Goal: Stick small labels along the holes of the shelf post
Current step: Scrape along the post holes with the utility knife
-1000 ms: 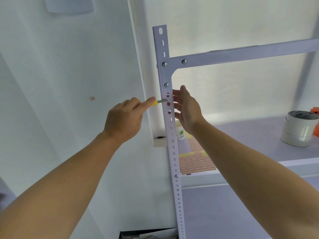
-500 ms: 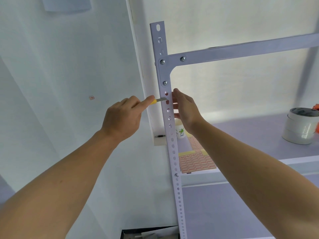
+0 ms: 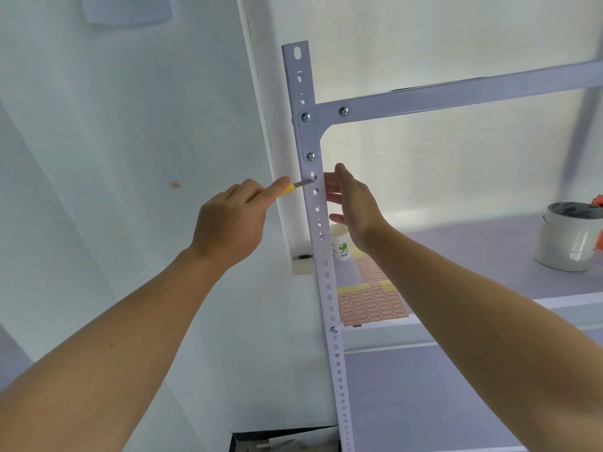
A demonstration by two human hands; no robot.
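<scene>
A white perforated shelf post [image 3: 329, 301] rises through the middle of the view, bolted near its top to a horizontal rail [image 3: 456, 93]. My left hand [image 3: 231, 223] grips a yellow-handled tool [image 3: 295, 185] whose metal tip touches the post's front just below the lowest bracket bolt. My right hand [image 3: 354, 200] is behind the post at the same height, fingers spread and nothing visible in it. Sheets of small red-bordered labels [image 3: 372, 305] lie on the shelf board behind the post.
A paper cup [image 3: 341, 246] stands on the shelf board [image 3: 489, 282] behind the post. Stacked rolls of white tape [image 3: 569, 239] sit at the right, an orange object beside them. A dark open box [image 3: 284, 442] is at the bottom. One stray label [image 3: 175, 185] sticks on the left wall.
The tool tip has stayed against the post's upper holes. My right hand has shifted slightly up behind the post. The view has tilted a little.
</scene>
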